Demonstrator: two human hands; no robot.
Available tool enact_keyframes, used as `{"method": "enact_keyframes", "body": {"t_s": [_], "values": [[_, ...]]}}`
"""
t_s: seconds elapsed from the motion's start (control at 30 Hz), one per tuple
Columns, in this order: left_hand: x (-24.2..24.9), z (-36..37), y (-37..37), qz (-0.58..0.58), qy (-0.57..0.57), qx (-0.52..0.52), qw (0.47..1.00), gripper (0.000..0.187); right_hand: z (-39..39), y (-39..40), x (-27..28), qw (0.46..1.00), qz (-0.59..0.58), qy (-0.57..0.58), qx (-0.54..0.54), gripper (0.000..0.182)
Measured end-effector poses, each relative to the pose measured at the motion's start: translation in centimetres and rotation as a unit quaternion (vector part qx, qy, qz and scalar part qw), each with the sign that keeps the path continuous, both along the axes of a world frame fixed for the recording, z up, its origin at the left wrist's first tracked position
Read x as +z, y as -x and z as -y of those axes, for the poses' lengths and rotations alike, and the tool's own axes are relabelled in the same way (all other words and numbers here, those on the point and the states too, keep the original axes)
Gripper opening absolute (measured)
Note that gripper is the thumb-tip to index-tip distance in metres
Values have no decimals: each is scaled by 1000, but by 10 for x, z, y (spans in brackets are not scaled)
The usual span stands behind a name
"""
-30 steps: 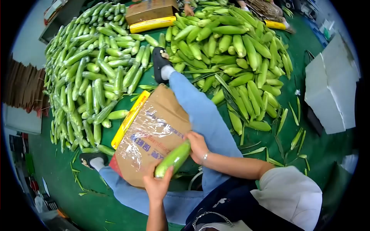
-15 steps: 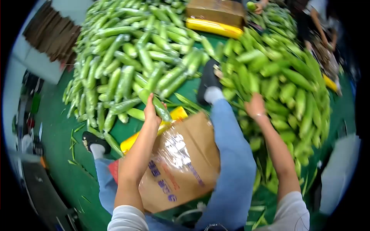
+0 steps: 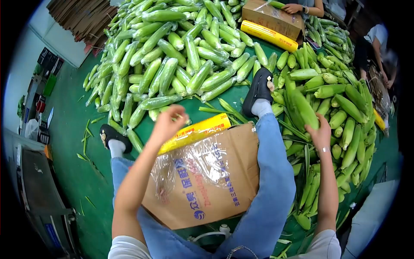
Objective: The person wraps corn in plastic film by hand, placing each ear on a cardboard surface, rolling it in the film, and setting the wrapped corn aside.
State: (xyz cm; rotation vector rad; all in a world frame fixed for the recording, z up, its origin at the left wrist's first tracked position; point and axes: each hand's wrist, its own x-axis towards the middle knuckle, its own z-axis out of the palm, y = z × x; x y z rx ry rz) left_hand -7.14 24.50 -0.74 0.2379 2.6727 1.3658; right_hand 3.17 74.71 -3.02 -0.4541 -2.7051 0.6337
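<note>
My left hand [image 3: 169,124] is above the near edge of the wrapped pile, its fingers loosely curled and apart, with nothing visible in them. Below it lies a yellow roll of plastic wrap [image 3: 202,131] along the far edge of a cardboard box [image 3: 235,172] between my legs. Clear film [image 3: 194,162] covers part of the box top. My right hand [image 3: 320,134] grips the lower end of a green ear of corn [image 3: 304,110], tilted over the unwrapped corn pile [image 3: 355,142]. Film-wrapped ears of corn [image 3: 167,77] are heaped ahead on the left.
Across the floor, a person's hand [image 3: 293,8] rests at another cardboard box [image 3: 276,19] with a yellow roll [image 3: 269,35]. Another person [image 3: 379,43] is at the far right. Flattened cardboard [image 3: 79,19] is stacked back left. Husk strips [image 3: 86,138] litter the green floor.
The wrapped ear of corn has left my left hand. My right hand has lifted an unwrapped ear from the right pile. The view has shifted slightly.
</note>
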Motion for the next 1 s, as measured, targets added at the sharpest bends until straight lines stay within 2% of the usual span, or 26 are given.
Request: {"method": "enact_keyframes", "body": {"t_s": [0.03,0.1,0.17,0.2,0.23,0.27,0.3,0.33,0.37,0.43,0.47,0.5,0.53,0.57,0.6,0.63,0.67,0.7,0.73,0.77,0.83,0.87,0.9,0.97,1.0], "values": [[8,-5,-36,-2,42,-23,999,39,32,-26,43,998,-36,-22,54,52],[24,-25,-102,-148,86,-81,982,57,85,-68,116,973,-61,-127,183,52],[78,-58,-154,-247,140,-147,948,67,139,-97,179,935,-22,-145,323,54],[84,-66,-172,-252,135,-143,948,67,160,-109,194,915,-15,-115,387,53],[87,-71,-192,-205,96,-168,959,68,182,-119,207,901,6,-40,432,51],[88,-71,-210,-154,57,-195,967,69,195,-124,207,871,42,15,490,64],[83,-68,-227,-148,53,-190,969,69,211,-130,199,868,49,14,493,64],[70,-64,-242,-7,-86,-127,988,71,227,-136,186,875,17,249,414,72],[58,-60,-257,133,-221,-56,964,72,240,-141,168,829,-15,468,305,80],[43,-60,-270,112,-262,-5,959,71,256,-147,117,780,76,533,318,90],[36,-59,-272,22,-235,-7,972,72,282,-152,94,725,79,603,325,81],[31,-58,-278,-60,-202,-7,977,72,297,-154,90,724,99,603,321,81],[38,-55,-282,-7,-214,17,977,79,310,-148,88,760,112,562,306,76],[22,-45,-278,43,-264,-16,964,84,319,-140,84,793,124,518,294,71],[18,-24,-274,-38,-45,4,998,78,325,-129,79,840,86,446,297,67],[11,0,-270,-36,2,99,994,73,331,-113,73,878,42,369,302,63],[1,26,-266,-37,51,191,980,69,334,-96,67,877,46,369,305,63],[-28,58,-261,-43,76,252,964,66,335,-76,61,904,0,234,358,64],[-51,80,-257,-47,103,311,944,64,340,-60,54,910,-46,97,401,64],[-45,83,-254,-43,106,312,943,64,351,-49,47,909,-43,101,403,64],[-23,79,-249,130,294,194,927,64,376,-34,35,888,-30,109,446,63],[-37,75,-257,47,344,178,921,50,382,-26,29,886,-27,110,449,63],[-44,74,-261,51,345,179,920,50,387,-21,22,876,-27,90,473,63],[-58,75,-266,52,360,163,917,37,391,-20,9,865,-28,72,497,63],[-59,78,-268,-68,329,180,925,32,391,-24,3,861,-10,81,501,62]]}}
